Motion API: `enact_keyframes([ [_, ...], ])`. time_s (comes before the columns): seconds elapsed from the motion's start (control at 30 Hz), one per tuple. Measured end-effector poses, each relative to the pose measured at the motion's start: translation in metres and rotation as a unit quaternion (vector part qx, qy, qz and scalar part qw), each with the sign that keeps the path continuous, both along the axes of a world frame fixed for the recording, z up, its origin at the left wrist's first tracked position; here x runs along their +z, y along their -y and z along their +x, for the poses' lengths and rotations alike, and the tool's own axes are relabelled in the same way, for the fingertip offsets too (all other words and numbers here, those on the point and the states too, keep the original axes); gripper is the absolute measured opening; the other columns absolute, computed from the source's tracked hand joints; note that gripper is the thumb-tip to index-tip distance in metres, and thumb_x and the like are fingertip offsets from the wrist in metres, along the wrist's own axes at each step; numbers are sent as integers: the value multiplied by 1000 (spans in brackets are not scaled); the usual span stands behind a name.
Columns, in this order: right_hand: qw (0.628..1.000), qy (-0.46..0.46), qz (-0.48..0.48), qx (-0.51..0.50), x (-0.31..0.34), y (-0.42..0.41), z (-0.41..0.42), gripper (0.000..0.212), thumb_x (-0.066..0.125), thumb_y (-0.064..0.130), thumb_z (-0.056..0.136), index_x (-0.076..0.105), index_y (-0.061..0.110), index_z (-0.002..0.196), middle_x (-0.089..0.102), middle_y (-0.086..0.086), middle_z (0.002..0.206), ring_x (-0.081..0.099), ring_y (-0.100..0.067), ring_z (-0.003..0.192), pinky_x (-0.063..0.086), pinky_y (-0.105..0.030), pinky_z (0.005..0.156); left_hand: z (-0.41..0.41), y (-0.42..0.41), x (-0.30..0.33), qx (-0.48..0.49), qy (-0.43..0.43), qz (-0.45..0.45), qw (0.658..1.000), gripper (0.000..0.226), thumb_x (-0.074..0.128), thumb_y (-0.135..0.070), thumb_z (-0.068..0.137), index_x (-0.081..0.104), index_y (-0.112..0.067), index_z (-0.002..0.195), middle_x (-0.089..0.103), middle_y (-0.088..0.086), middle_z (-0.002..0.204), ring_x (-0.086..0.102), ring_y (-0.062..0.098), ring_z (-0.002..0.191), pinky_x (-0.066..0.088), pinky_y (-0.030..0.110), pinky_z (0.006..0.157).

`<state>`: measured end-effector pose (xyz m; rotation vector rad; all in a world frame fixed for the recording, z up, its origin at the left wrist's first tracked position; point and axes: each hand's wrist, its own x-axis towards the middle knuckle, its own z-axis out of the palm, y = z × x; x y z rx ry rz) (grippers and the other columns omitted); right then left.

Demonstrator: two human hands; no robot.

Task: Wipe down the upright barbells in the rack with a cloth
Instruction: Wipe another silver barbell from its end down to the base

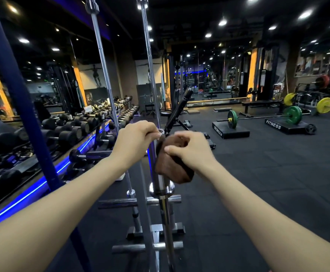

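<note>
Left hand (pixel 134 139): fingers curled over top end of short chrome barbell (pixel 159 185), near centre.
Right hand (pixel 189 150): pinches brown cloth (pixel 172 169) against that bar's sleeve.
Tall barbells (pixel 101 55): upright in rack (pixel 156 230), behind.
Far left: dumbbell rack (pixel 77 126).
Far right: loaded barbell (pixel 262 117) on black blocks.

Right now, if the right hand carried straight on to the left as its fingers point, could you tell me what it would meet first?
Probably the short upright barbell: the right hand already holds the brown cloth beside its chrome sleeve, though contact is unclear.
</note>
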<state>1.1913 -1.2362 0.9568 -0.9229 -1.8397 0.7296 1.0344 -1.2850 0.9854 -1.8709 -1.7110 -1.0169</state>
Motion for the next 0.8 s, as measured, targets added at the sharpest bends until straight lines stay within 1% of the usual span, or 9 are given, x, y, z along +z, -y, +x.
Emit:
enact_keyframes([
  [0.1,997,9,65,-28,15,0,-10,32,78,28,73,72,18,103,68,3,100,58,-12,93,37,-19,77,-10,-6,-9,-66,24,1,998,9,62,-16,88,67,-10,83,60,-6,82,59,21,84,44,33,71],
  [0.2,995,28,93,-29,-1,-8,-21,16,73,28,76,71,21,90,69,-1,92,59,-18,91,41,-26,76,-18,-9,-13,-105,42,7,994,14,59,-19,85,66,-8,81,62,-3,83,55,12,79,42,23,71],
  [0.3,994,98,43,8,-13,-15,-16,11,73,22,77,73,17,87,71,0,86,61,-17,89,42,-26,74,-20,-11,-15,-120,50,8,991,9,63,-13,86,65,-6,81,61,3,81,51,10,75,37,13,68],
  [0.37,992,120,21,25,-14,-15,-9,8,74,19,76,73,14,83,71,0,83,61,-16,85,41,-25,71,-19,-10,-15,-128,58,7,990,8,63,-10,87,65,-4,81,61,6,81,50,10,74,36,12,67],
  [0.47,991,114,72,19,5,-9,-6,8,75,17,74,70,11,74,68,-1,75,59,-17,77,42,-28,67,-20,-9,-17,-149,69,3,986,12,60,-13,87,65,-3,83,60,6,81,51,13,73,37,15,67],
  [0.6,989,86,118,13,25,-12,-11,14,77,17,73,74,13,86,70,1,81,61,-15,82,44,-27,73,-27,-9,-18,-167,80,1,983,16,57,-18,85,65,-4,85,61,4,83,54,12,78,40,17,71],
  [0.67,990,105,84,41,6,-21,-13,16,77,13,72,74,13,88,71,1,83,62,-16,85,45,-27,79,-28,-11,-19,-170,89,7,981,15,59,-16,86,65,-3,85,61,7,83,54,14,78,40,17,71],
  [0.73,989,135,21,63,-22,-28,-14,29,78,9,71,75,17,99,73,0,93,63,-14,92,46,-26,86,-30,-14,-22,-176,98,9,979,11,60,-13,87,65,-4,86,62,10,84,54,15,78,40,16,71],
  [0.8,982,174,-23,65,-42,-32,-11,41,78,10,73,71,22,112,72,1,104,61,-11,100,42,-20,84,-30,-17,-23,-186,107,7,977,12,58,-17,87,66,-7,87,62,10,85,55,15,80,41,19,73],
])
